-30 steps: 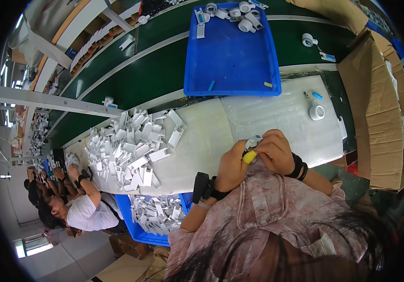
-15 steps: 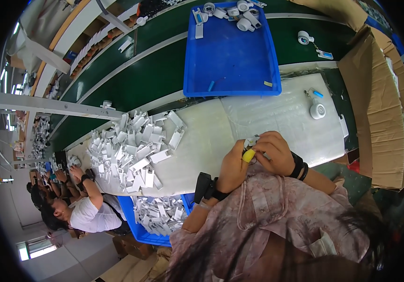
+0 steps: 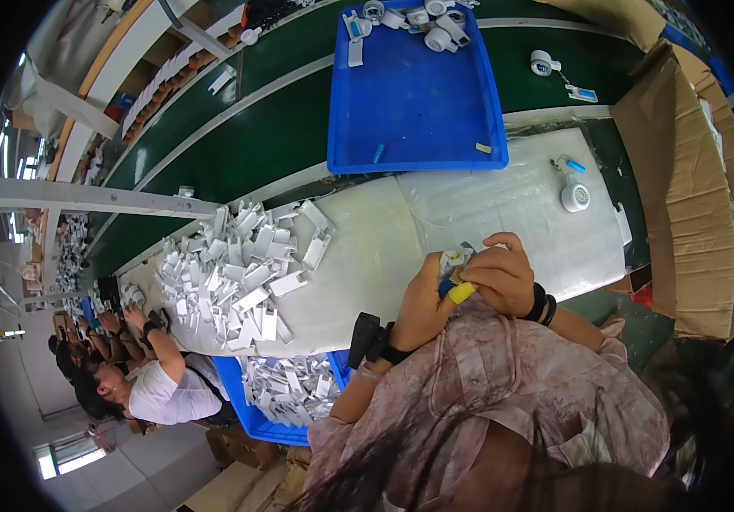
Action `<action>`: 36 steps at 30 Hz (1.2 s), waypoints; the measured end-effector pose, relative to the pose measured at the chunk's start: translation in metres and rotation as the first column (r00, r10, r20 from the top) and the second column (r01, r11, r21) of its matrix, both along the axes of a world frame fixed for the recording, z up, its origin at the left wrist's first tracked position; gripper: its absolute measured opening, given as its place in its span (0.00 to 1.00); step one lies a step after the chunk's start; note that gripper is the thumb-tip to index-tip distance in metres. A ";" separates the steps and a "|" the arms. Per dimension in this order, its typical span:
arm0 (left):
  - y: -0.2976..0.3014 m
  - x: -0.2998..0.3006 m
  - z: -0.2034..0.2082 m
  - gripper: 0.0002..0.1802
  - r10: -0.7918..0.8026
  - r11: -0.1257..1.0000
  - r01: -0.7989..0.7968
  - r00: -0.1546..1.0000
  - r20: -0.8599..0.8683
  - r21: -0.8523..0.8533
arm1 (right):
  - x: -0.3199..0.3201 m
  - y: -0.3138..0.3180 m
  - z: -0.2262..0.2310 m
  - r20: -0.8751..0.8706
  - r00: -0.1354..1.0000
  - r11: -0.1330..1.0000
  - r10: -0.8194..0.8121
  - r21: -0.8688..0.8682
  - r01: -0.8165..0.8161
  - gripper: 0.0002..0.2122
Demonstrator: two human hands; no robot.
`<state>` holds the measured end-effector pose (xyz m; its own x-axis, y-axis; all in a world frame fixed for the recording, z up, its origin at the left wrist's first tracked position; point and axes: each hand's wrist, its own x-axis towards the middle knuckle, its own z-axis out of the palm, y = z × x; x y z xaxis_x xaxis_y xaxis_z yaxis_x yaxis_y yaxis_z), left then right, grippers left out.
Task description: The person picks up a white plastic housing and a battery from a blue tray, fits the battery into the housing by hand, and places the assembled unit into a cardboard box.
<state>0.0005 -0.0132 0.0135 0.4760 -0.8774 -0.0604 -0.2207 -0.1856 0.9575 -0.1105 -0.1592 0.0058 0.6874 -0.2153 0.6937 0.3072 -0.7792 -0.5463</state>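
Mat point(image 3: 503, 196) at twelve o'clock, my left hand point(image 3: 422, 305) + right hand point(image 3: 508, 279) pinch part point(image 3: 453, 259), yellow bit point(image 3: 462, 293) just swung toward four, likely mid-adjustment.

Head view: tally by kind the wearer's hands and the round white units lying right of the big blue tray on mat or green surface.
Left hand and right hand: 2
Nearer round white unit and farther round white unit: 2
Total: 4

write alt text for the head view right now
A person's left hand and right hand hold a small, partly hidden white part at a white-covered bench. A heap of white plastic pieces lies to the left; ahead, a blue tray holds white units at its far end.
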 end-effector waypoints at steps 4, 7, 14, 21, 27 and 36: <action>0.000 0.000 0.003 0.22 -0.002 1.000 0.002 1.000 0.031 -0.012 | 0.000 0.000 -0.002 0.001 1.000 1.000 0.000 0.008 0.000 0.10; -0.001 -0.001 0.005 0.21 -0.001 1.000 0.002 0.999 0.051 -0.020 | 0.000 0.001 -0.003 0.010 1.000 1.000 -0.012 0.004 0.012 0.11; 0.001 -0.002 -0.001 0.19 0.020 1.000 -0.021 0.997 0.077 0.010 | 0.000 0.001 -0.003 -0.015 1.000 1.000 -0.013 0.020 0.013 0.11; 0.002 0.000 0.005 0.22 -0.026 0.998 0.033 0.992 0.124 -0.051 | 0.001 0.003 -0.003 -0.039 0.999 0.999 -0.011 0.046 0.013 0.11; 0.003 -0.002 -0.005 0.19 0.002 0.999 0.004 0.992 0.125 -0.052 | 0.002 0.004 -0.002 -0.039 0.999 0.999 -0.021 0.042 0.022 0.11; 0.005 -0.003 -0.012 0.20 0.020 0.999 -0.015 0.988 0.155 -0.031 | 0.002 0.007 -0.004 -0.038 0.999 0.998 -0.018 0.067 0.021 0.11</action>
<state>-0.0024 -0.0079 0.0014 0.4928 -0.8691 0.0415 -0.3641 -0.1627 0.9170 -0.1082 -0.1523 0.0020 0.7077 -0.2742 0.6512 0.2709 -0.7459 -0.6085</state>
